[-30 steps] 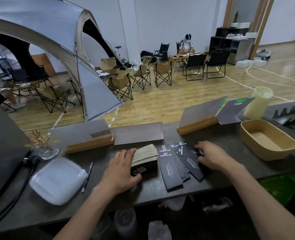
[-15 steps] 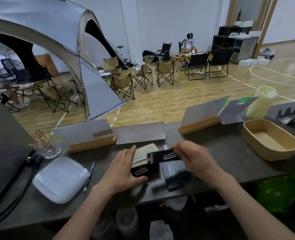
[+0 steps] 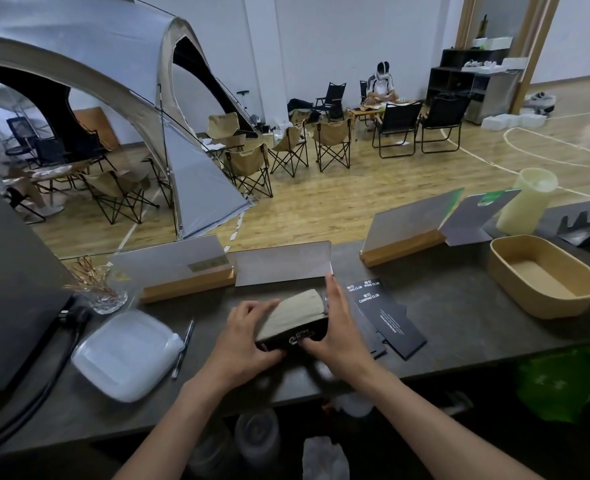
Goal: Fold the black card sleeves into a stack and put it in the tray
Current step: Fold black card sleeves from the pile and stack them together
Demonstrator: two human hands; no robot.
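A thick stack of folded black card sleeves (image 3: 295, 315), tan along its top edges, stands on the dark counter (image 3: 442, 289) in front of me. My left hand (image 3: 243, 344) grips its left side and front corner. My right hand (image 3: 338, 323) presses flat against its right side, thumb at the front. Several unfolded black sleeves (image 3: 387, 317) printed "CAMPING CLUB" lie fanned just right of my right hand. The tan tray (image 3: 546, 282) sits empty at the far right of the counter.
A white plastic lid (image 3: 123, 355) and a pen (image 3: 182, 348) lie to the left. Wooden-based sign stands (image 3: 186, 271) line the counter's back edge. A glass with sticks (image 3: 103, 292) and a pale cup (image 3: 525, 202) stand nearby. A black device fills the left.
My right hand picked up a sleeve from the fanned pile, carried it left and now presses against the right side of the stack. My left hand shifted forward on the stack.
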